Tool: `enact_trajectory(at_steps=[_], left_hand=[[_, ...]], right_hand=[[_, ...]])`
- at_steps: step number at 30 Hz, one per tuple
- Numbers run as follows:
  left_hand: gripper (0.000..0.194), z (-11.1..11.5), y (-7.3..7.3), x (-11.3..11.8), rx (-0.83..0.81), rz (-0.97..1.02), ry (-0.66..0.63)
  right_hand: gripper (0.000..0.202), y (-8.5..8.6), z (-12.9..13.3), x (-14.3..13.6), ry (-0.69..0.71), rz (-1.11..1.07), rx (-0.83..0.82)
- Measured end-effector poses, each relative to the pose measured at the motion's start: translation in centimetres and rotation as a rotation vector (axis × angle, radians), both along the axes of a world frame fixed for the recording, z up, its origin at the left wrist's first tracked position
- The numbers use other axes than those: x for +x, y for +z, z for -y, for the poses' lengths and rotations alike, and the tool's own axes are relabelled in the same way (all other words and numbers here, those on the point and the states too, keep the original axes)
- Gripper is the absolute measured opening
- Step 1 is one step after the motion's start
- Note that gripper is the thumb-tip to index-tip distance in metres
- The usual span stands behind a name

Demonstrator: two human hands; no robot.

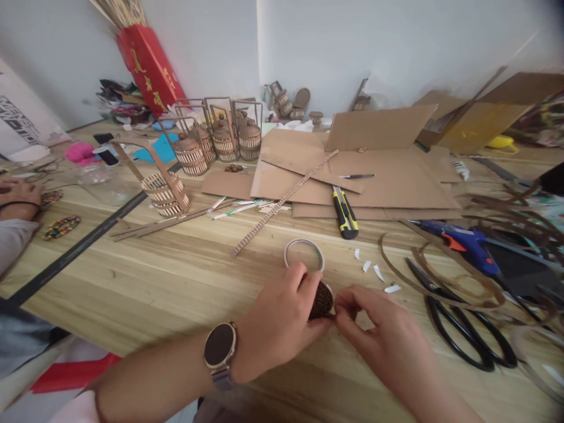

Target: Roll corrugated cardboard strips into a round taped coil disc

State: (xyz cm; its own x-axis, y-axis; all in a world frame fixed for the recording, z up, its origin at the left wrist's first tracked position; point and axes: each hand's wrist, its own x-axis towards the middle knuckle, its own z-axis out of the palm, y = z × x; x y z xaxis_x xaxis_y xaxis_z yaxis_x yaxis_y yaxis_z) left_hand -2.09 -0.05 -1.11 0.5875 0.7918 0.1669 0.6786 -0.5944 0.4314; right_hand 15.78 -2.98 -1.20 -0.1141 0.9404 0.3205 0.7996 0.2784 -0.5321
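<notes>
My left hand (282,308), with a watch on its wrist, is closed around a small round dark brown piece (322,302) with a rough, coiled-looking face and a paler rim. Thumb and index finger of my right hand (381,335) are pinched together at that piece's right edge; what lies between them is too small to make out. Just beyond my left fingers a roll of tape (324,258) lies on the wooden table (198,288), partly covered by them. To the right of my right hand are black-handled scissors (469,335).
A yellow-black utility knife (344,214) rests by cardboard sheets (388,176) and a ridged strip (282,202). At right are a blue glue gun (467,241) and curled brown strips (480,302). Small handled baskets (165,194) stand at left, near another person's hand (20,197).
</notes>
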Motion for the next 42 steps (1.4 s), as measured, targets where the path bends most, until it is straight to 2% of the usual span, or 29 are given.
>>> enact_trajectory(at_steps=[5, 9, 14, 19, 23, 26, 28, 30, 33, 35, 38, 42], left_hand=[[0.053, -0.1, 0.1, -0.1, -0.031, 0.032, -0.033], [0.056, 0.0, 0.1, -0.2, -0.098, 0.075, -0.008], [0.055, -0.2, 0.6, -0.4, -0.236, 0.24, -0.001], [0.057, -0.6, 1.3, -0.7, -0.558, 0.403, 0.044], [0.055, -1.1, 0.9, -0.8, -0.885, 0.648, 0.029], [0.058, -1.4, 0.4, -0.6, -1.068, 0.865, 0.012], [0.065, -1.6, 0.2, -0.4, -1.127, 0.978, 0.016], [0.067, -1.7, 0.1, -0.2, -1.145, 1.068, 0.027], [0.061, -1.6, 0.0, -0.1, -1.132, 1.138, 0.055], [0.058, -1.6, 0.0, -0.1, -1.149, 1.147, 0.063], [0.057, -1.6, -0.1, -0.1, -1.213, 1.173, 0.074], [0.06, -1.9, -0.1, -0.1, -1.269, 1.249, 0.123]], right_hand=[[0.015, 0.2, -1.0, 2.2, -0.053, 0.048, -0.002], [0.018, 0.0, -2.1, 5.0, -0.2, 0.058, -0.007], [0.02, -0.3, -3.0, 8.3, -0.353, 0.094, 0.014], [0.009, 0.6, -3.1, 9.6, -0.374, 0.072, -0.113], [0.025, 1.0, -3.2, 9.4, -0.46, 0.05, -0.096], [0.034, 1.1, -3.0, 8.6, -0.497, 0.027, -0.022], [0.035, 1.0, -2.6, 7.6, -0.433, -0.045, -0.008], [0.035, 0.7, -2.1, 6.1, -0.305, -0.147, -0.075], [0.034, 0.3, -1.3, 3.7, -0.076, -0.321, -0.198], [0.029, 0.4, -0.9, 2.5, 0.019, -0.413, -0.212], [0.01, 0.8, -0.4, 2.0, 0.113, -0.412, -0.124], [0.016, 1.3, 0.0, 2.3, 0.221, -0.354, 0.014]])
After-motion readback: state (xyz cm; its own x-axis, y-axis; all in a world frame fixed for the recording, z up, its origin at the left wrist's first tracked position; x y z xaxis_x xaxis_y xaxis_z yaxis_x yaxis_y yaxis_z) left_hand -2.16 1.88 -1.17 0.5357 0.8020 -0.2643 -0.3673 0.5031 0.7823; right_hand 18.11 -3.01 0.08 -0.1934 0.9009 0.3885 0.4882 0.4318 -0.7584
